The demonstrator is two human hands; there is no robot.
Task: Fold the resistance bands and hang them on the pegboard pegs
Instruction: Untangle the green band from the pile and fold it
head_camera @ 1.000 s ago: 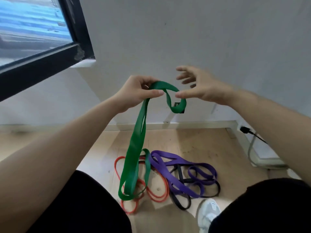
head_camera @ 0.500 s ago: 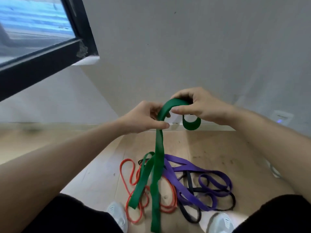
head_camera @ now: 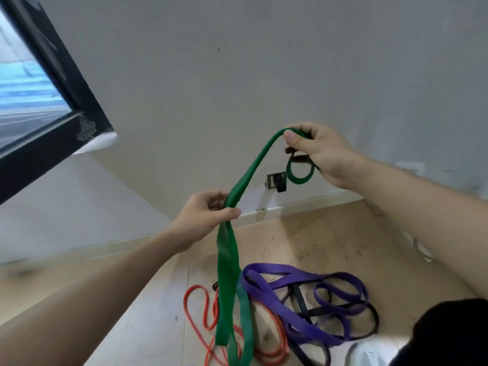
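Pulled apart since half a second ago: right hand [head_camera: 322, 151] now up and right of left hand [head_camera: 203, 217], green resistance band [head_camera: 227, 260] running slantwise between. Pinched at its top bend by right thumb and curled fingers; gripped lower by left thumb and fingers. Hangs doubled straight below left hand, down beside purple band [head_camera: 280, 269]. Next fold likely left hand's.

Pale wooden floor [head_camera: 330, 241] under tangled purple band [head_camera: 280, 270], black band [head_camera: 299, 302], orange band [head_camera: 185, 305].

Matt rubbery green band [head_camera: 228, 260] over scuffed pale wood floor [head_camera: 330, 241], matt painted wall [head_camera: 237, 62]
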